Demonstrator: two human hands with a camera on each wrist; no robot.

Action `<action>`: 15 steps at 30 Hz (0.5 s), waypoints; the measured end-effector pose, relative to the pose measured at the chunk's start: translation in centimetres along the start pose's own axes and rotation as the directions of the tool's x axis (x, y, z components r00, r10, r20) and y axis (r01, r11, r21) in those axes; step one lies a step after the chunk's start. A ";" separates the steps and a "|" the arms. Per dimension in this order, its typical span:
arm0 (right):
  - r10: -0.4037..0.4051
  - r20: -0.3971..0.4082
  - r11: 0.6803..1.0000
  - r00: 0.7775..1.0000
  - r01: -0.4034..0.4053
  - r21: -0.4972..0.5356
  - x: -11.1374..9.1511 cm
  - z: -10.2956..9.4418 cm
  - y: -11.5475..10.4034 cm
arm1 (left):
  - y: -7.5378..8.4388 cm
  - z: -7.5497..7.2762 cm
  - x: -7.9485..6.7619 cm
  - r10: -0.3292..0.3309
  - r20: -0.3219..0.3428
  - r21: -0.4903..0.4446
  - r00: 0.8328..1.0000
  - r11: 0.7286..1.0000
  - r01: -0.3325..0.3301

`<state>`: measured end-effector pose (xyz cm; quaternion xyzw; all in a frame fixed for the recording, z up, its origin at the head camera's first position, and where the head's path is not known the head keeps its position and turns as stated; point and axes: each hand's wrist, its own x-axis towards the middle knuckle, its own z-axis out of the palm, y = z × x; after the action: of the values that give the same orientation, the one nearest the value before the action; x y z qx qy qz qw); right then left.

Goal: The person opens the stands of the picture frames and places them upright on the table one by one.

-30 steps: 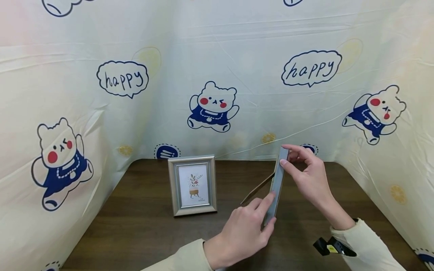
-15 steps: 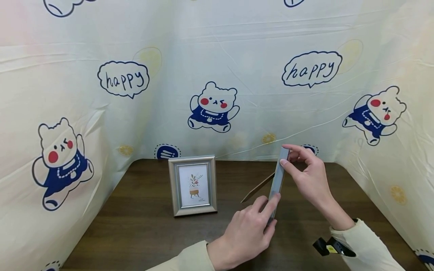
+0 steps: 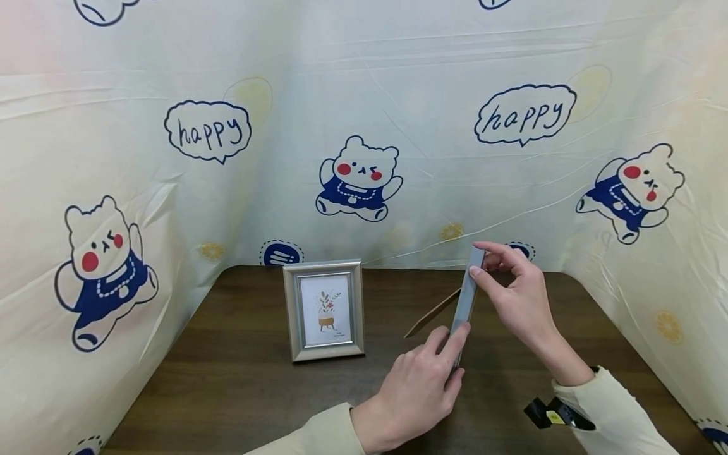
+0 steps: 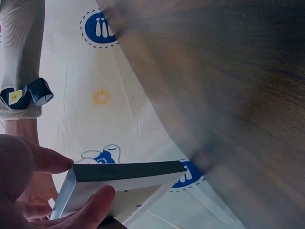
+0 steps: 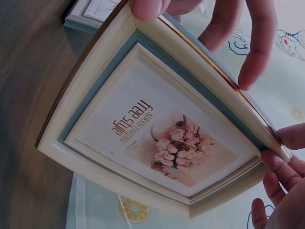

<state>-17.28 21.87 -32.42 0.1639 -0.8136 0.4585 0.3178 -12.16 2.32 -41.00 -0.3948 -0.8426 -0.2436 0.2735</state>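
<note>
A picture frame [image 3: 466,294] stands almost edge-on to the head view, tilted, its brown back stand [image 3: 432,313] swung out to the left. My left hand [image 3: 418,392] holds its lower near edge, index finger along the edge and thumb on the far side. At the top corner my right hand [image 3: 520,291] pinches the frame between thumb and index finger. In the right wrist view the frame's front [image 5: 143,129] shows a cream border with a blue-grey inner band, around a "free style" print with pink flowers. The left wrist view shows its side edge [image 4: 128,171] beside the left hand's fingers.
A second picture frame [image 3: 324,313], silver-beige with a potted plant print, stands upright on the dark wooden table [image 3: 227,379] to the left. Behind and at the sides hangs a pale cloth [image 3: 426,76] with bear prints. A small black device [image 3: 560,414] sits on the right wrist.
My left hand has shifted slightly right and up along the frame's near edge. The right hand keeps its pinch at the top corner, and the second frame stays put.
</note>
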 end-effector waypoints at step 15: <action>-0.006 -0.017 1.000 1.000 0.005 -0.011 0.2 0.1 -0.1 | 0.0 0.6 0.2 -0.088 0.035 -0.047 0.995 0.995 0.090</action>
<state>-17.41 21.72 -32.28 0.1606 -0.8129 0.4546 0.3268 -12.42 2.80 -41.28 -0.3675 -0.8576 -0.2694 0.2386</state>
